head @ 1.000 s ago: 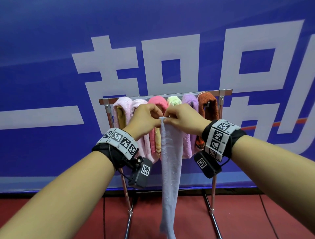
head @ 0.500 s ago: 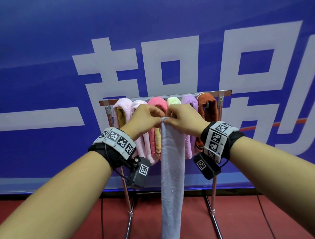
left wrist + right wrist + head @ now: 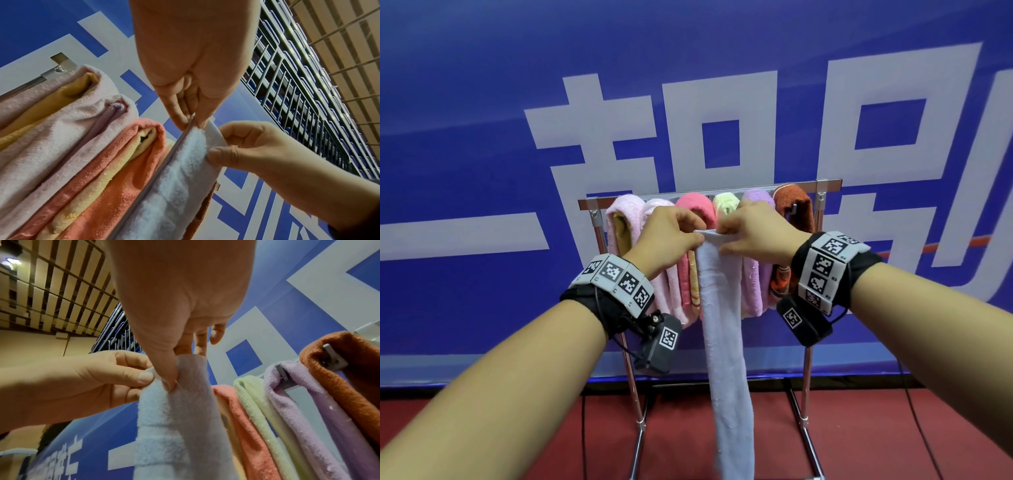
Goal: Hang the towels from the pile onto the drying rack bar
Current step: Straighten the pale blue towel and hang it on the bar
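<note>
Both your hands, left [image 3: 666,236] and right [image 3: 755,236], pinch the pale blue towel [image 3: 726,329] top edge, hanging before the rack bar [image 3: 828,183]; crowded bar risks dislodging hung towels [image 3: 753,274] when draping

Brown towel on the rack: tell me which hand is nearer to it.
Right. The right hand sits just beside the brown towel; the left hand is farther off, before the pink towels.

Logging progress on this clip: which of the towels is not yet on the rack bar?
The long pale blue terry towel: both the left hand and right hand pinch its top edge in front of the rack, while the others drape over the bar.
</note>
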Motion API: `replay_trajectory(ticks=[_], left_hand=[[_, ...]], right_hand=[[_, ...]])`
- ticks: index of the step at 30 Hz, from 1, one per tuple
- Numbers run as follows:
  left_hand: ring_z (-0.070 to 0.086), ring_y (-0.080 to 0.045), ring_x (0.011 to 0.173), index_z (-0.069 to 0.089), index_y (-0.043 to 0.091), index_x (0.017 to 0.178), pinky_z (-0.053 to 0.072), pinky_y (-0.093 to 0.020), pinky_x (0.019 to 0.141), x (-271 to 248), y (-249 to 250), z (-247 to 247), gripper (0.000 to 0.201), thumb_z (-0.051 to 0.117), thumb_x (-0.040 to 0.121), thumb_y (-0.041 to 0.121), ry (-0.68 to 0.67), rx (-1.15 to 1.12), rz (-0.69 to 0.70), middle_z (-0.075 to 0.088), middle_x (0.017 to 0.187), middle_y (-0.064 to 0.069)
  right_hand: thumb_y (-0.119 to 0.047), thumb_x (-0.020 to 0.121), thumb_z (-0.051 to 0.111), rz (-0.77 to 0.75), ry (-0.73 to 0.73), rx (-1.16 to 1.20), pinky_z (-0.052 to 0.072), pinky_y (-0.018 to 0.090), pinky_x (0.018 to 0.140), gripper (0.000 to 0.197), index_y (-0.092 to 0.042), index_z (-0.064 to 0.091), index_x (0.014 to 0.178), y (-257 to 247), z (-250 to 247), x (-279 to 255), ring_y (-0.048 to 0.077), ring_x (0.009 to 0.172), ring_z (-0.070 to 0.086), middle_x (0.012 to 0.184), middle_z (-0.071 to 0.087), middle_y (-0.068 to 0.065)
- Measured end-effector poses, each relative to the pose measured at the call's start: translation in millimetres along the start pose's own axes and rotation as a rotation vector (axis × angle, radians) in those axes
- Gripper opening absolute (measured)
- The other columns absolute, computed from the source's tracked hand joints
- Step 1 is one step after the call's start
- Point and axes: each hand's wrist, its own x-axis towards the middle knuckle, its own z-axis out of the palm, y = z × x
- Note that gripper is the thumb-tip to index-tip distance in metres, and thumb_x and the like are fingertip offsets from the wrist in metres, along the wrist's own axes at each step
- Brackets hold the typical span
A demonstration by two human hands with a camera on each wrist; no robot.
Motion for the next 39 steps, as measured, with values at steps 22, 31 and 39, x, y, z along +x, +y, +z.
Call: replay_trajectory(ticks=[22, 31, 39], left_hand=[[0.066, -0.018, 0.075, 0.075, 0.006, 0.086, 0.059, -0.038, 0.078, -2, 1, -11, 0.015, 0.072, 0.078, -0.005, 0.048, 0.046, 0.049, 0.073, 0.086, -0.012], [0.068, -0.021, 0.074, 0.074, 0.010, 0.087, 0.060, -0.038, 0.078, 1, -4, -14, 0.015, 0.073, 0.078, -0.003, 0.079, 0.061, 0.037, 0.072, 0.081, -0.006], [0.070, -0.027, 0.088, 0.073, 0.007, 0.092, 0.060, -0.040, 0.082, 2, 1, -12, 0.015, 0.074, 0.080, -0.002, 0.078, 0.023, 0.008, 0.073, 0.088, -0.009]], right_hand=[[-0.039, 0.089, 0.063, 0.036, -0.068, -0.058, 0.038, 0.032, 0.056, 0.038, -0.022, 0.045, 0.061, 12, -1, -4, 0.015, 0.064, 0.050, 0.061, 0.049, -0.005], [-0.033, 0.093, 0.064, 0.051, 0.038, 0.239, 0.039, 0.030, 0.059, 0.033, -0.006, 0.061, 0.073, 11, 3, 1, 0.014, 0.060, 0.049, 0.064, 0.057, 0.002], [-0.028, 0.090, 0.069, 0.031, 0.114, 0.281, 0.031, 0.018, 0.052, 0.038, -0.016, 0.047, 0.062, 10, -2, -1, 0.002, 0.051, 0.040, 0.056, 0.037, -0.008]])
